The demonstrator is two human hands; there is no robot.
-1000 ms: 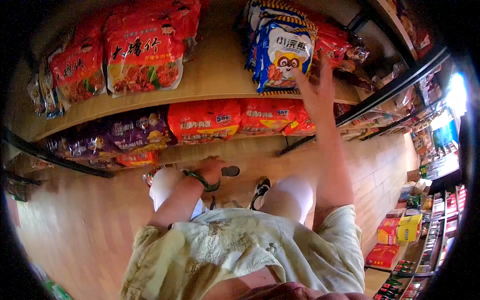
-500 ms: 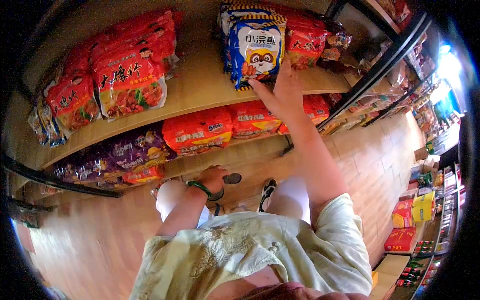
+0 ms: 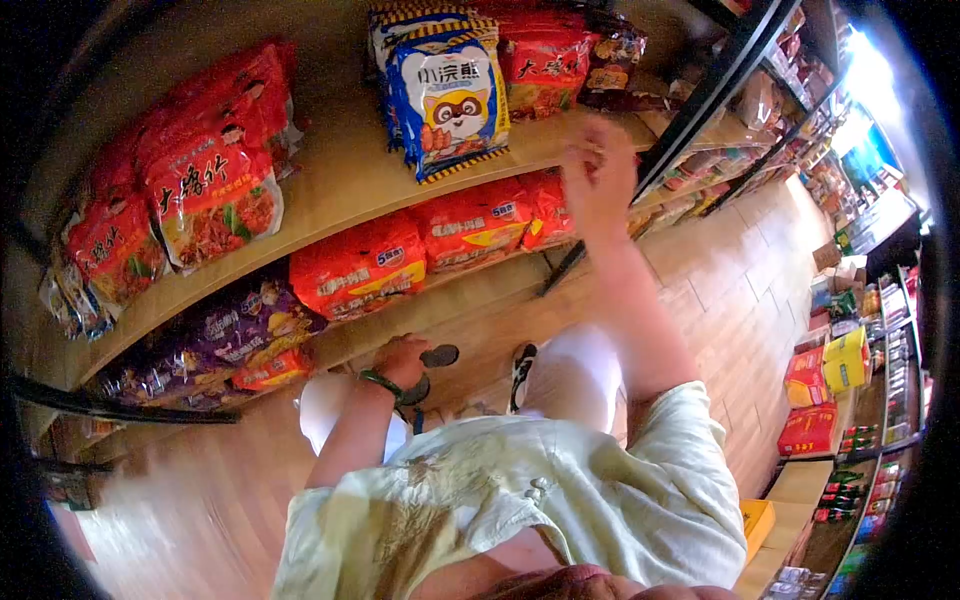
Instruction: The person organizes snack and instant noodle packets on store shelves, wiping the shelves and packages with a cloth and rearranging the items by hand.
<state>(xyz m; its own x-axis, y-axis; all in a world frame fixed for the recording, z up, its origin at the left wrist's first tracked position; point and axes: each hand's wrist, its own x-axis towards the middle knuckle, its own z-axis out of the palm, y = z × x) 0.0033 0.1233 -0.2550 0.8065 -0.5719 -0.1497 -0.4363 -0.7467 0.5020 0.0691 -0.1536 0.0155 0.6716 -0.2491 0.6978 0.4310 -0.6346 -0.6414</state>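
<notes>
My left hand (image 3: pixel 401 360), with a green bangle on its wrist, is closed near my left knee around a dark object with two rounded parts (image 3: pixel 440 355), which looks like sunglasses. My right hand (image 3: pixel 603 170) is raised at the shelf's front edge, blurred, its fingers loosely bent and apart with nothing visible between them. Left of it, a stack of blue and white raccoon packets (image 3: pixel 455 100) lies on the wooden shelf (image 3: pixel 345 165). Behind and above that hand are red food packets (image 3: pixel 545 65), not touched by it.
More red packets (image 3: pixel 215 195) fill the shelf's left part. Below are red noodle multipacks (image 3: pixel 360 268) and purple ones (image 3: pixel 225 335). A black shelf post (image 3: pixel 700 105) stands right of my right hand. Farther right are red boxes (image 3: pixel 808 430) and stocked shelves.
My right hand has drawn away from the raccoon packets to their right, and its fingers have bent. The view has shifted, so the shelf goods appear farther left. My left hand keeps the dark object.
</notes>
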